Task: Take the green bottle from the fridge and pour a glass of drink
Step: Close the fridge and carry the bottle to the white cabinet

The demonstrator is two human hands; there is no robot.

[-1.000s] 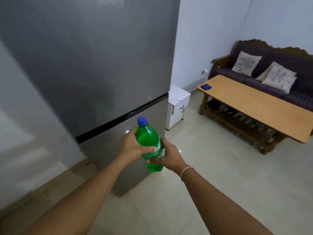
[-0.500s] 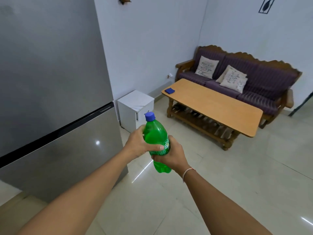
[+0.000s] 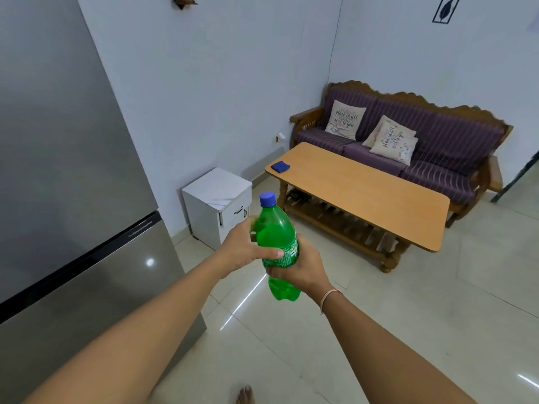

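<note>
Green bottle (image 3: 277,237): upright in mid-air at frame centre, blue cap (image 3: 267,199) screwed on, green liquid visible inside; held by both hands in front of the person, over the tiled floor (image 3: 408,316).
Left hand (image 3: 243,252): wrapped around the bottle's upper body from the left, thumb lying across the label, fingers behind the bottle and blurred.
Right hand (image 3: 300,268): closed around the bottle's lower middle from the right, below the left hand; a thin bracelet (image 3: 328,298) sits on the wrist.
Fridge (image 3: 64,185): grey, doors closed, filling the left side of the view.
White cabinet (image 3: 218,205): small, standing against the wall just right of the fridge.
Wooden table (image 3: 358,191): low, beyond the bottle, with a blue cloth (image 3: 280,166) near its left end.
Sofa (image 3: 408,141): purple striped, behind the table against the far wall, carrying printed cushions (image 3: 345,119).
Foot (image 3: 245,395): bare toes at the lower frame edge.
</note>
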